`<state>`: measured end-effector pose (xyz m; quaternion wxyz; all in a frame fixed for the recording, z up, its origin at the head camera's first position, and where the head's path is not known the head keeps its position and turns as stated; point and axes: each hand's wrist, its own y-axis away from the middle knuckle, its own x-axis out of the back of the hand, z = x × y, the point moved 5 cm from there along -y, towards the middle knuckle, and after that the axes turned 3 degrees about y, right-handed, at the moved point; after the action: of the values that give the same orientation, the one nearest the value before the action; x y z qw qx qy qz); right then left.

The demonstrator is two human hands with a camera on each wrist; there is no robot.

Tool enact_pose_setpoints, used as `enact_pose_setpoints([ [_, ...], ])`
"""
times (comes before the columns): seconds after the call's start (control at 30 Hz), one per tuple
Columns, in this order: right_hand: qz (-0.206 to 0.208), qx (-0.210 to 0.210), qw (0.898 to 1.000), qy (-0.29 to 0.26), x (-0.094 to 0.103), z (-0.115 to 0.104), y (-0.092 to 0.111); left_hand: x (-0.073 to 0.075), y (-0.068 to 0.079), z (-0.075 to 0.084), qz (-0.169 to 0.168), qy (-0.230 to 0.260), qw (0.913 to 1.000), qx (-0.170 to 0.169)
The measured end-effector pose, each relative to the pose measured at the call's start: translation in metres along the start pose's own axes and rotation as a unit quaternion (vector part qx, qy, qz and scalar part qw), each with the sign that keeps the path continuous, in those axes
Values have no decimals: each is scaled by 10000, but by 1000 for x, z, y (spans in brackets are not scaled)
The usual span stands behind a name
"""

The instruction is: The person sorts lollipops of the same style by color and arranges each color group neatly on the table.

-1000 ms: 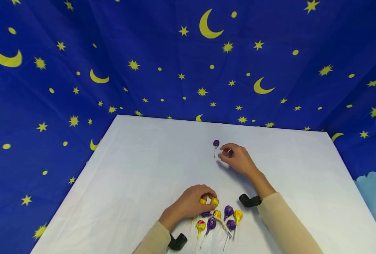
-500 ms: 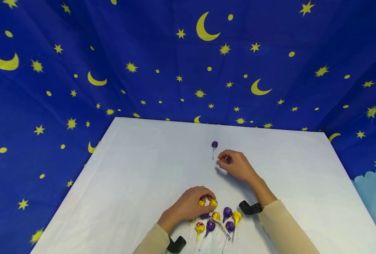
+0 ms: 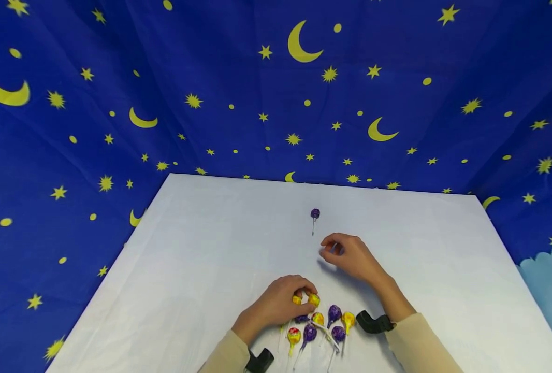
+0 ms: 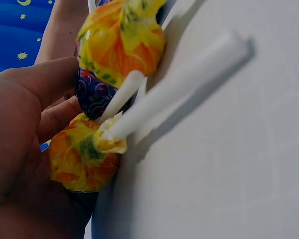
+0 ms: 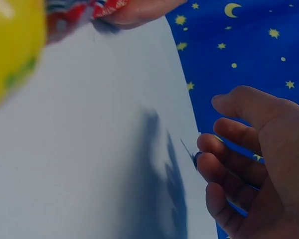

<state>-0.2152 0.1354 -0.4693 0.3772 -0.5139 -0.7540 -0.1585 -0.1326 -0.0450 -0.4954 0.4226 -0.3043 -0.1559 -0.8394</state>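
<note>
My left hand (image 3: 282,298) lies at the pile of lollipops, its thumb and forefinger curled around a yellow lollipop (image 3: 313,300). In the left wrist view, a yellow-orange lollipop (image 4: 84,157) sits by the palm, and a purple one (image 4: 93,94) touches the fingers. My right hand (image 3: 350,256) hovers over the white table with loosely curled fingers and nothing between them. Beyond it, a single purple lollipop (image 3: 315,213) lies apart, stick toward me. Near the left hand lie more purple lollipops (image 3: 309,332) and yellow ones (image 3: 294,335), some partly hidden by it.
The white table (image 3: 211,233) ends at a blue cloth (image 3: 238,67) with yellow moons and stars at the back and sides. A black wrist device (image 3: 374,322) sits at the right sleeve, and another (image 3: 260,361) at the left.
My right hand has drawn back toward me from the lone purple lollipop, which stays where it lay. The left hand has kept its place at the pile.
</note>
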Motion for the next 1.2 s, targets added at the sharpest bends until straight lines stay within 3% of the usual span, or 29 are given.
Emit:
enact_pose_setpoints([
  [0.37,37,195,9994,269,1,-8,9,0,0,1,39,-103,9999,-50],
  [0.63,-21,268,9993,244,1,-10,15,-1,-1,-2,7,-97,9999,114],
  [1.2,-44,192,9975,673,0,-24,35,0,-2,0,48,-192,9998,41],
])
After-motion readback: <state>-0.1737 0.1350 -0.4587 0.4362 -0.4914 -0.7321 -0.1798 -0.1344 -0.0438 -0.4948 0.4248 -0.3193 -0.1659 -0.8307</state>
